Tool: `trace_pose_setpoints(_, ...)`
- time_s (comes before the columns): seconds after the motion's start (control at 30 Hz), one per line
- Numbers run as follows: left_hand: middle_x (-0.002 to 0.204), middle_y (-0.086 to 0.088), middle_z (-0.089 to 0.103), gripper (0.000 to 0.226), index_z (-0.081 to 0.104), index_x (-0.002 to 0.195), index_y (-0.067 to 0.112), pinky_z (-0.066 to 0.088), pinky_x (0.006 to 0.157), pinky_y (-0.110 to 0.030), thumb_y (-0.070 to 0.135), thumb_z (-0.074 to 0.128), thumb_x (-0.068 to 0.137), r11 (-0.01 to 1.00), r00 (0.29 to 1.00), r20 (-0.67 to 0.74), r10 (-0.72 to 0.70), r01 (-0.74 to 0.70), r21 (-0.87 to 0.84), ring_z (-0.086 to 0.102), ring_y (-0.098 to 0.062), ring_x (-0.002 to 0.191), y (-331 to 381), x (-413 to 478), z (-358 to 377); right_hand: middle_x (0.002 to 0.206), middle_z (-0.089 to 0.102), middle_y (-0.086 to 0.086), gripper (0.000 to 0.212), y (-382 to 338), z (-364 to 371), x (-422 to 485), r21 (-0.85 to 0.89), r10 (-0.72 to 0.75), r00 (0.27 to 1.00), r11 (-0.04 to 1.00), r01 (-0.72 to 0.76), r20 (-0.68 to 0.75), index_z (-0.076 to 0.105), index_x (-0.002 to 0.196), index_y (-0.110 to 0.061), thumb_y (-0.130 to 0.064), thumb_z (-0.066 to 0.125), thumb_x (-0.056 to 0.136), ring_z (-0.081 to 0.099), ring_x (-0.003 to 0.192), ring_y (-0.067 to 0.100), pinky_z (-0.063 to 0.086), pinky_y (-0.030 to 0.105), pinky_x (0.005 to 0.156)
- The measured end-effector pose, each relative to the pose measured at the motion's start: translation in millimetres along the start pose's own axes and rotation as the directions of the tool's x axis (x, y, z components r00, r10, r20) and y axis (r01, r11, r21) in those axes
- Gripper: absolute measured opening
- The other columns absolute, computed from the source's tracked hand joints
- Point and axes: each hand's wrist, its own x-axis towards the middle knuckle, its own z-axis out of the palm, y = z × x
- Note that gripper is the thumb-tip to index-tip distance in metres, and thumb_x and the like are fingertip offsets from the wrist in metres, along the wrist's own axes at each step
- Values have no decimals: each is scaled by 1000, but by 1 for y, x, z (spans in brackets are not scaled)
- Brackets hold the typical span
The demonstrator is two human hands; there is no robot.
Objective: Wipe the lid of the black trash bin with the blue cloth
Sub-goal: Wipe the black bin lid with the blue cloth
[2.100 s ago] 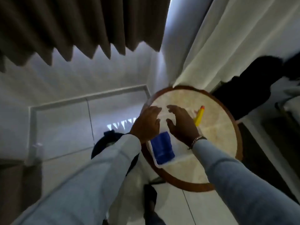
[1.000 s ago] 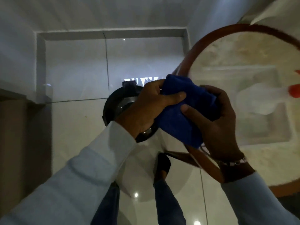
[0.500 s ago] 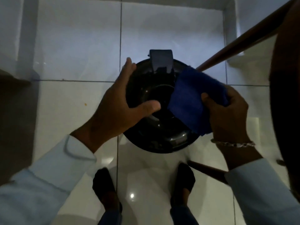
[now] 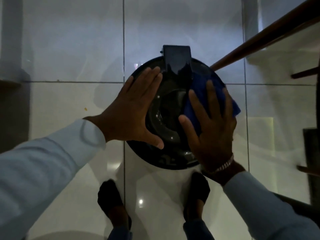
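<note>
The black trash bin's round glossy lid (image 4: 170,108) lies directly below me on the white tiled floor, with a flat hinge tab (image 4: 177,60) at its far edge. My left hand (image 4: 131,111) rests flat on the lid's left side, fingers spread, holding nothing. My right hand (image 4: 210,125) presses the blue cloth (image 4: 200,94) flat against the lid's right side. The cloth sticks out beyond my fingers at the right rim. Much of the lid's left and right parts is hidden under my hands.
My two dark shoes (image 4: 112,203) stand just in front of the bin. The brown wooden rim of a round table (image 4: 259,38) slants across the upper right, close to the bin, with table legs (image 4: 306,73) further right. White floor tiles (image 4: 69,40) spread left and beyond.
I took the blue cloth from the table and turned down to the bin. In the last half second both hands came down flat onto the lid, the right one with the cloth.
</note>
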Motion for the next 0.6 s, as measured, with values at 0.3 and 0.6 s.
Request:
trace_pose_setpoints(0.3, 164, -2, -13, 145, -10, 153, 17, -2, 122, -47, 97, 48, 48, 1000, 1000, -7, 8, -8, -1, -18, -18, 150, -1, 2, 1, 161, 22, 2, 69, -17, 1, 46, 100, 191, 981, 977, -188, -19, 25, 147, -33, -65, 34, 86, 16, 147, 36, 28, 65, 110)
trace_pose_setpoints(0.6, 164, 1, -15, 145, -11, 153, 18, -4, 122, -44, 96, 51, 47, 1000, 1000, -16, 5, -6, -25, -20, -15, 150, -3, 2, 3, 157, 29, 11, 63, 10, 1, 7, 101, 84, 994, 992, -77, -74, 39, 142, -22, -54, 45, 89, 21, 145, 39, 32, 58, 110)
